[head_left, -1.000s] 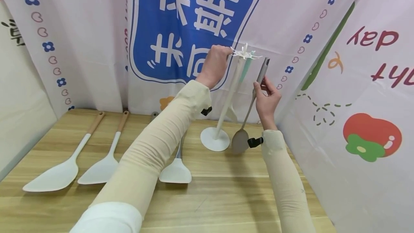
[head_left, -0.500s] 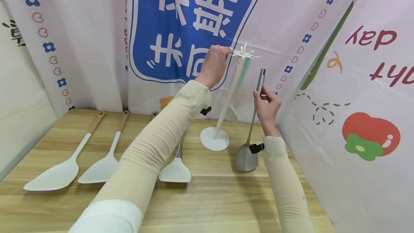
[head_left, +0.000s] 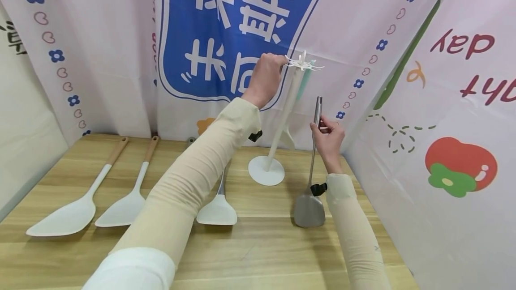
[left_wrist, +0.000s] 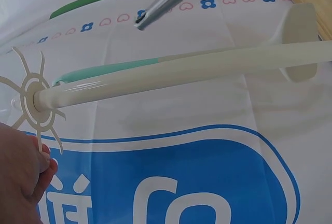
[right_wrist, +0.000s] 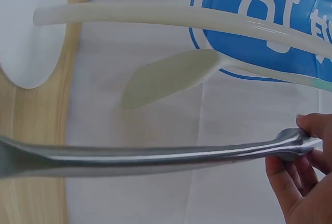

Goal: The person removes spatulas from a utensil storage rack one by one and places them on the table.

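My left hand [head_left: 266,79] pinches one hook of the white ring [left_wrist: 36,102] on top of a utensil stand [head_left: 284,106]. In my right hand [head_left: 329,142], a metal spatula [head_left: 309,211] is gripped by its handle and held upright, blade down, to the right of the stand. The right wrist view shows thumb and fingers round the spatula's handle [right_wrist: 295,143]. From the ring's far side hangs a spatula with a teal handle [left_wrist: 114,71] and a pale blade [right_wrist: 171,76], partly behind the pole in the head view.
Two white spatulas with wooden handles lie at the left, a wide one [head_left: 66,216] and a smaller one [head_left: 125,209]. Another white spatula [head_left: 217,211] with a grey handle lies mid-table, partly behind my left arm. Printed cloth walls [head_left: 363,8] enclose the wooden table [head_left: 258,258].
My right hand has lowered and moved slightly left with the metal spatula, whose blade has come toward me and turned its broad face this way. My left hand stays at the hook.
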### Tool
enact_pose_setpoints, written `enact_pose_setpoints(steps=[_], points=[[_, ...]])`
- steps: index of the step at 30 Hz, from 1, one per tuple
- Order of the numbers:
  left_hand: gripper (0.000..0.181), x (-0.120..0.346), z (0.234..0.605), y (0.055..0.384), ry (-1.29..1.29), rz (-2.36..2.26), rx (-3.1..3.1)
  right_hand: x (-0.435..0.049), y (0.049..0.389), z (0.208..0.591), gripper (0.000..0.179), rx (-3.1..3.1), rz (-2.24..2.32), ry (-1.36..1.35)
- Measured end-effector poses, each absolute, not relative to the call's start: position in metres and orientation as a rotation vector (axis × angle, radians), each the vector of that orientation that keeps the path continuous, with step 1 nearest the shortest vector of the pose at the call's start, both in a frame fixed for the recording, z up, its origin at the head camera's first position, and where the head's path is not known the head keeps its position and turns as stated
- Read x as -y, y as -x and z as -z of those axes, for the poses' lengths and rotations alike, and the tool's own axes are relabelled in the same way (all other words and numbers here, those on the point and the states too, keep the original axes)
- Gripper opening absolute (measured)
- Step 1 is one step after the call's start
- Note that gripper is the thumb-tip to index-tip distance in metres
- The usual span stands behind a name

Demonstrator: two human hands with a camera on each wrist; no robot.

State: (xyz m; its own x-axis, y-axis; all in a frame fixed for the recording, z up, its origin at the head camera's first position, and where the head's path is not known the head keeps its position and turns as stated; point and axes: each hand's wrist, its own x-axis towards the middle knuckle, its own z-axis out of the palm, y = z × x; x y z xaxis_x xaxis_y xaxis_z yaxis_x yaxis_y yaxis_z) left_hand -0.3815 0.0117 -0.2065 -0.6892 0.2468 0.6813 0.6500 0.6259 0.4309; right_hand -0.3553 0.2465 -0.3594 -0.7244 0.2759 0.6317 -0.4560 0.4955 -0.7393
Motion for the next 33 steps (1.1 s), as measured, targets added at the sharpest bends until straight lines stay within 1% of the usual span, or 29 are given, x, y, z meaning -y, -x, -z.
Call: enact_pose_setpoints(steps=[12,26,33], points=[[0.029,-0.012,0.207,0.380,0.696,0.932,2.276,-0.253,0.361,0.381,0.039,2.191,-1.278,-0.117],[0.029,-0.009,0.207,0.381,0.705,0.943,2.257,-0.254,0.368,0.419,0.041,2.387,-1.269,-0.045],[0.030,-0.008,0.208,0.382,0.726,0.956,2.249,-0.254,0.370,0.437,0.039,2.468,-1.238,-0.028]])
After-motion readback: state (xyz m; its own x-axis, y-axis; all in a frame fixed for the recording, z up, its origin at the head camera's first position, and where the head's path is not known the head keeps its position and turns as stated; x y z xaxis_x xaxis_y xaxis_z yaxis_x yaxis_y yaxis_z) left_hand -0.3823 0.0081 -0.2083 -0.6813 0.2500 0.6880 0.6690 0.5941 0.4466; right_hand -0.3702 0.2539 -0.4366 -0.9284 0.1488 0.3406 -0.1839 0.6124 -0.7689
